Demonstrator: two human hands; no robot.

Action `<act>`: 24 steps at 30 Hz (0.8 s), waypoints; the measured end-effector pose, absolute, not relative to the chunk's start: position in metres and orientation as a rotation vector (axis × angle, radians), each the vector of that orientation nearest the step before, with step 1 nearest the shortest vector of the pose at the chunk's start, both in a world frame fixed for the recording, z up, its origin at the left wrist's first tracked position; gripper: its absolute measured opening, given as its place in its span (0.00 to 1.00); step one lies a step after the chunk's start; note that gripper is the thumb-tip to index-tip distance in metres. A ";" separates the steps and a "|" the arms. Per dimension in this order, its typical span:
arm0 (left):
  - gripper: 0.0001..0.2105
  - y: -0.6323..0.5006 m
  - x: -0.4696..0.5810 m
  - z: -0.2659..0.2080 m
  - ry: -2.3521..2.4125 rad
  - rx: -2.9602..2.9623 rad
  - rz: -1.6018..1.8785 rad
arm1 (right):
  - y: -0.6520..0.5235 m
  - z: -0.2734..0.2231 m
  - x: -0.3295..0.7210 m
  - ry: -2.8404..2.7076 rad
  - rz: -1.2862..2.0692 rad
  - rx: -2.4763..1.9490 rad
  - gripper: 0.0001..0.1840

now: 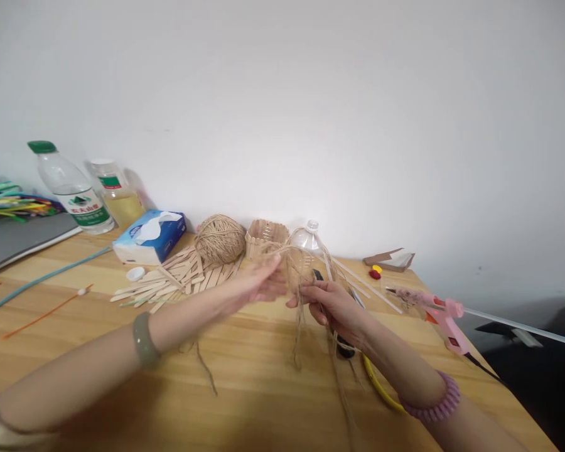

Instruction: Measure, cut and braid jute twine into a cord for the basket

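Two hands, both yours, are over the surface (273, 408): your right hand (334, 304) pinches strands of twine (299, 317) between thumb and fingertips, while your left hand (263, 284), blurred, has its fingers spread just beside them; you cannot tell whether it touches any. The twine arches by a clear plastic bottle (305, 236) near the back edge and trails toward the front edge. What that bottle holds is unclear. Just left of it stands a wooden basket (255, 251), then a twine ball (220, 240). Along the back edge's left part, a green-capped bottle (82, 198) holds clear liquid, a white-capped bottle (122, 204) holds yellow liquid, and a tissue box (144, 248) has white tissue poking out.
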State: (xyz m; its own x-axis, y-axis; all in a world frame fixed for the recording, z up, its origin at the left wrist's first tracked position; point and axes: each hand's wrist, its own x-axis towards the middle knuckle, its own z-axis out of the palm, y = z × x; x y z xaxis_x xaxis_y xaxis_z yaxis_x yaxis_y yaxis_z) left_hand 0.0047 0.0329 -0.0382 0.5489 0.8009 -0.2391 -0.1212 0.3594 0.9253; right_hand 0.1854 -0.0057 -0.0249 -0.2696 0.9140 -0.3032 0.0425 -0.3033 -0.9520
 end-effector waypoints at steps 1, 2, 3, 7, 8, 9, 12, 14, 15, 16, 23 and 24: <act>0.21 0.025 0.005 -0.043 0.769 1.053 0.631 | -0.005 -0.025 0.185 -1.232 1.641 -1.282 0.10; 0.19 0.018 0.006 -0.046 0.758 1.081 0.567 | -0.005 -0.025 0.185 -1.214 1.631 -1.271 0.11; 0.18 0.012 0.008 -0.049 0.751 1.120 0.498 | -0.004 -0.026 0.185 -1.197 1.625 -1.260 0.11; 0.11 -0.001 0.015 -0.052 0.711 1.189 0.366 | -0.004 -0.027 0.185 -1.177 1.613 -1.235 0.11; 0.09 -0.002 0.016 -0.051 0.707 1.172 0.369 | -0.004 -0.027 0.185 -1.184 1.615 -1.234 0.11; 0.09 -0.003 0.017 -0.049 0.714 1.149 0.376 | -0.005 -0.027 0.185 -1.188 1.612 -1.240 0.11; 0.08 -0.003 0.016 -0.043 0.756 1.108 0.381 | -0.006 -0.025 0.186 -1.173 1.586 -1.293 0.12; 0.07 -0.003 0.015 -0.040 0.779 1.084 0.379 | -0.007 -0.024 0.187 -1.188 1.558 -1.330 0.13; 0.07 -0.003 0.014 -0.039 0.785 1.072 0.377 | -0.007 -0.023 0.187 -1.208 1.546 -1.343 0.13; 0.07 -0.002 0.014 -0.039 0.788 1.060 0.377 | -0.007 -0.022 0.187 -1.230 1.534 -1.354 0.14; 0.08 -0.002 0.015 -0.038 0.793 1.090 0.401 | -0.009 -0.019 0.186 -1.270 1.504 -1.394 0.13; 0.08 -0.002 0.015 -0.039 0.791 1.105 0.410 | -0.009 -0.019 0.186 -1.268 1.514 -1.404 0.12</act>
